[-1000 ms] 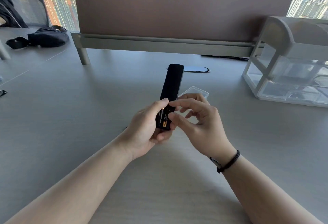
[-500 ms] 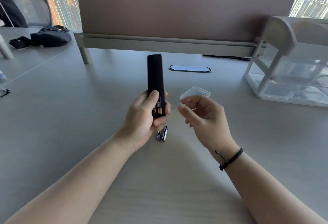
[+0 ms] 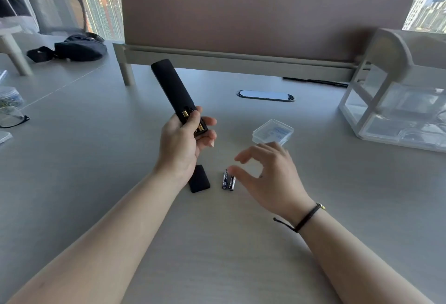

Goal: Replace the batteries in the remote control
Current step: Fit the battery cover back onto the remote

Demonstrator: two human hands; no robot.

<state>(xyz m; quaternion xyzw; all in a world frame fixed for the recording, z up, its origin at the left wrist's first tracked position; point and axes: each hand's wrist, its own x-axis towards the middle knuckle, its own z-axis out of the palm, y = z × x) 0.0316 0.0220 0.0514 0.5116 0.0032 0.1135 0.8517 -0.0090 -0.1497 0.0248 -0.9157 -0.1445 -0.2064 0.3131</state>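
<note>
Now left hand (image 3: 181,139) clamping remote control (image 3: 177,95), compartment showing gold batteries; right hand (image 3: 268,173) hovering, fingers spread, over two loose batteries (image 3: 228,179) lying mid-counter (image 3: 96,159) beside cover (image 3: 199,178).

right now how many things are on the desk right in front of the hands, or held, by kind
remote control, held in the left hand: 1
loose batteries on the desk, by the right hand: 2
black battery cover: 1
clear plastic case: 1
total: 5
</note>
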